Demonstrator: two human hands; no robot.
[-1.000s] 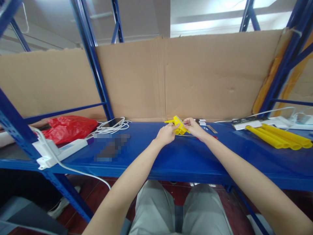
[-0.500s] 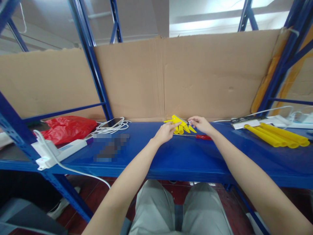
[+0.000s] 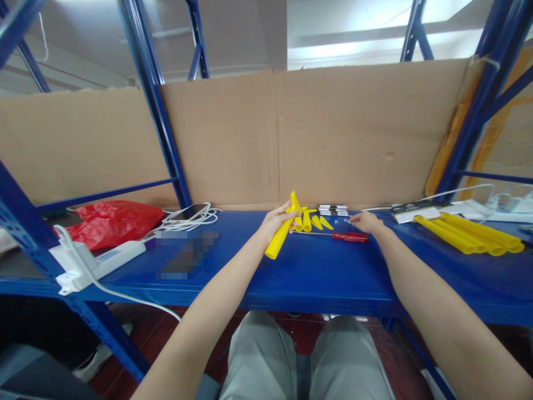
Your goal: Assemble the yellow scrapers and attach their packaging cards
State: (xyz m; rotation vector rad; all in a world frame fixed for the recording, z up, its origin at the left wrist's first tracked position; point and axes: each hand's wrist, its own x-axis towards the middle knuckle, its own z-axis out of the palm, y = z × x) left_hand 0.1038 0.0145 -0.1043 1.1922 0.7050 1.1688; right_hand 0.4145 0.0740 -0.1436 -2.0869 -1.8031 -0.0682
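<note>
My left hand point(image 3: 278, 222) is wrapped round a yellow plastic tube point(image 3: 278, 241), which tilts with its open end towards me and a pointed yellow piece at its far end. Beside it on the blue shelf lie shorter yellow tubes point(image 3: 307, 222) and flat yellow blade-shaped pieces point(image 3: 326, 223). My right hand point(image 3: 366, 222) rests low over the shelf, fingertips pinched together by some tiny shiny parts point(image 3: 347, 221). Whatever is between those fingertips is too small to make out. A screwdriver with a red handle point(image 3: 350, 237) lies just in front of them.
Small white-and-black strips point(image 3: 333, 210) lie against the cardboard back panel point(image 3: 353, 133). Long yellow tubes point(image 3: 470, 236) and a black-and-white box point(image 3: 416, 211) are at right. A red plastic bag point(image 3: 116, 222), white cables point(image 3: 187, 219) and a power strip point(image 3: 104, 264) occupy the left.
My left hand has raised a yellow tube and turned its open end towards me. My right hand has moved right, away from the yellow pieces, uncovering the white-and-black strips and the screwdriver handle.
</note>
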